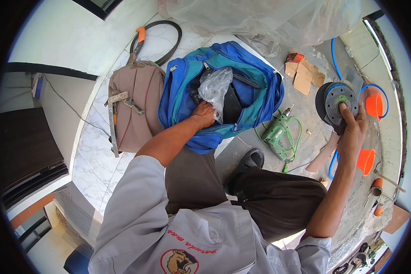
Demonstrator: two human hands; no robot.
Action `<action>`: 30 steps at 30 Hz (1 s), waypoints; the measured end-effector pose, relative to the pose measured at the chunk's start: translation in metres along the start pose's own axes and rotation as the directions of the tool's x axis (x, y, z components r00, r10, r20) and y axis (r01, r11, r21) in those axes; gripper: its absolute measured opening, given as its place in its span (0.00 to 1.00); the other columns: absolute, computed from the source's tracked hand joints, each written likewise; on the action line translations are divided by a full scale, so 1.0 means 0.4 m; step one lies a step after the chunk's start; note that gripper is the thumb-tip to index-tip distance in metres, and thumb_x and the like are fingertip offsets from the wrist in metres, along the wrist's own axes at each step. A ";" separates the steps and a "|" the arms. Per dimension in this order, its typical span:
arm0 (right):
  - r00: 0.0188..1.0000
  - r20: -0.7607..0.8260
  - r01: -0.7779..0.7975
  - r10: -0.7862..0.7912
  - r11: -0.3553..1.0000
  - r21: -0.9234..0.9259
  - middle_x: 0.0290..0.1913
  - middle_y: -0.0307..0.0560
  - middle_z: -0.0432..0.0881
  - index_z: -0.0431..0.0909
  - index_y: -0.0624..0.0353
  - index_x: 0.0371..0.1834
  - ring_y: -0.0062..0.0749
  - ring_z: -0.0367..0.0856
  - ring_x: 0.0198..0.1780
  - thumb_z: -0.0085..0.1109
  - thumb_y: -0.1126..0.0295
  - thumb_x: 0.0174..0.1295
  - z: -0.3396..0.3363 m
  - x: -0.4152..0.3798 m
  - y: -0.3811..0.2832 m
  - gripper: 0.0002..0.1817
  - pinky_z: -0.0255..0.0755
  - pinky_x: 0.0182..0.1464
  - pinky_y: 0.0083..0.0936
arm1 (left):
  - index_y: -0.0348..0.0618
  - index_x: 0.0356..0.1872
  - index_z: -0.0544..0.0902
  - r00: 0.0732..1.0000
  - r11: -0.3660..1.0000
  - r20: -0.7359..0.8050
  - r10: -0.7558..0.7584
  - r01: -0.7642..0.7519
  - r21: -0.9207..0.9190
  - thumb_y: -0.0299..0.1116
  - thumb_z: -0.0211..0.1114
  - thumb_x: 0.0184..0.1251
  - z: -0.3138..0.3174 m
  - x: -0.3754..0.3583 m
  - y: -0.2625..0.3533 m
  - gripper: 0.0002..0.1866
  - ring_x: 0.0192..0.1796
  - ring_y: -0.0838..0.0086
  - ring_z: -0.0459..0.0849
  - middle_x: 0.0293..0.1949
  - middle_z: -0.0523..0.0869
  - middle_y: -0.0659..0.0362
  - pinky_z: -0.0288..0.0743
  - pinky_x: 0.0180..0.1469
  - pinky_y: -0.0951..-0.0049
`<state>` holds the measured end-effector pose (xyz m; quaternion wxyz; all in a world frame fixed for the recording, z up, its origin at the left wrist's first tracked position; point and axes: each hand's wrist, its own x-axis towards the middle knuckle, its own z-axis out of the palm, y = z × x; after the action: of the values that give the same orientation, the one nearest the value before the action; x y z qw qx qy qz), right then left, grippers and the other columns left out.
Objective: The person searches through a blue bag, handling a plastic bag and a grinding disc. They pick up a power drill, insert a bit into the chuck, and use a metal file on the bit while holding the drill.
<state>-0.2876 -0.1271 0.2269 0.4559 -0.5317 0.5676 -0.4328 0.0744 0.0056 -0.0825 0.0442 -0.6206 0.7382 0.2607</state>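
Though the left hand [204, 114] reaches into the open blue bag [265, 86], its fingertips are hidden among the contents beside a clear plastic bag [214, 86]; grip cannot be told. Right hand [351, 130] grips a round grinder disc [340, 100], thumb on its centre; what lies under the disc is hard to make out. Green drill [277, 132] and orange cups [374, 106] lie on the rough concrete floor; brown backpack [139, 102] sits on white marble tiles. Fisheye edges are black.
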 end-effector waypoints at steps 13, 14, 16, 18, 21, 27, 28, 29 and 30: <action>1.000 0.017 0.023 -0.022 0.998 -0.053 0.52 0.52 0.88 0.74 0.71 0.67 0.29 0.88 0.49 0.65 0.75 0.67 0.017 -0.005 0.000 0.25 0.81 0.56 0.28 | 0.38 0.45 0.88 0.973 0.956 0.130 0.190 -0.214 0.202 0.32 0.55 0.66 -0.063 0.005 0.044 0.15 0.61 0.53 0.85 0.53 0.89 0.45 0.72 0.69 0.54; 0.999 0.026 0.026 -0.025 0.998 -0.051 0.52 0.51 0.88 0.75 0.71 0.67 0.29 0.88 0.49 0.65 0.75 0.67 0.020 -0.006 -0.002 0.25 0.81 0.56 0.28 | 0.38 0.41 0.89 0.977 0.967 0.084 0.195 -0.206 0.149 0.32 0.57 0.65 -0.050 0.001 0.036 0.14 0.57 0.51 0.86 0.49 0.90 0.43 0.75 0.64 0.53; 1.000 0.022 0.020 -0.018 0.998 -0.058 0.52 0.51 0.88 0.75 0.70 0.67 0.29 0.88 0.49 0.65 0.75 0.67 0.021 -0.006 -0.003 0.25 0.81 0.56 0.28 | 0.38 0.38 0.89 0.978 0.974 0.021 0.208 -0.209 0.083 0.32 0.58 0.62 -0.002 0.007 0.005 0.13 0.52 0.48 0.88 0.45 0.91 0.42 0.79 0.59 0.51; 1.000 0.007 0.016 -0.015 0.998 -0.059 0.52 0.51 0.88 0.75 0.70 0.67 0.29 0.88 0.49 0.66 0.75 0.67 0.022 -0.007 -0.006 0.25 0.81 0.56 0.28 | 0.39 0.38 0.89 0.975 0.973 -0.012 0.224 -0.223 0.055 0.33 0.60 0.61 0.035 0.015 -0.021 0.12 0.51 0.47 0.88 0.45 0.90 0.42 0.80 0.57 0.51; 1.000 -0.009 0.012 -0.012 0.999 -0.047 0.52 0.53 0.87 0.73 0.72 0.68 0.30 0.88 0.49 0.66 0.74 0.67 0.021 -0.011 -0.006 0.27 0.81 0.56 0.27 | 0.41 0.39 0.88 0.989 0.977 -0.058 0.138 -0.145 -0.153 0.30 0.65 0.60 0.020 -0.007 -0.052 0.09 0.48 0.49 0.88 0.42 0.90 0.44 0.81 0.54 0.55; 1.000 0.001 0.022 -0.022 0.998 -0.050 0.53 0.55 0.87 0.71 0.75 0.68 0.31 0.89 0.50 0.67 0.72 0.67 0.025 -0.014 -0.016 0.29 0.81 0.56 0.27 | 0.36 0.42 0.85 0.998 0.556 0.045 0.034 0.018 -0.831 0.23 0.69 0.66 -0.091 -0.076 -0.037 0.06 0.41 0.69 0.88 0.38 0.88 0.55 0.82 0.47 0.68; 1.000 0.013 0.027 -0.026 0.998 -0.060 0.52 0.55 0.87 0.72 0.74 0.68 0.31 0.89 0.50 0.67 0.72 0.67 0.023 -0.011 -0.010 0.28 0.81 0.56 0.27 | 0.34 0.42 0.85 0.996 0.399 0.084 0.001 0.077 -0.914 0.22 0.69 0.66 -0.100 -0.083 -0.035 0.06 0.40 0.70 0.88 0.38 0.88 0.56 0.82 0.46 0.69; 0.999 0.027 0.031 -0.029 0.997 -0.068 0.52 0.54 0.87 0.72 0.74 0.67 0.31 0.89 0.50 0.67 0.72 0.67 0.024 -0.009 -0.007 0.28 0.81 0.56 0.27 | 0.34 0.42 0.84 0.997 0.372 0.075 -0.017 0.076 -0.925 0.21 0.68 0.67 -0.112 -0.090 -0.038 0.05 0.40 0.72 0.88 0.38 0.88 0.56 0.82 0.44 0.70; 0.999 0.033 0.028 -0.026 0.998 -0.064 0.52 0.54 0.87 0.73 0.73 0.67 0.31 0.89 0.49 0.67 0.72 0.67 0.028 -0.010 -0.009 0.27 0.81 0.56 0.27 | 0.34 0.42 0.84 0.997 0.344 0.069 -0.036 0.077 -0.936 0.20 0.68 0.68 -0.129 -0.101 -0.037 0.05 0.39 0.74 0.87 0.38 0.87 0.57 0.82 0.43 0.72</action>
<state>-0.2760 -0.1235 0.2285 0.4418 -0.5606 0.5665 -0.4120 0.1107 0.0176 -0.0274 -0.2963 -0.5548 0.4339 0.6450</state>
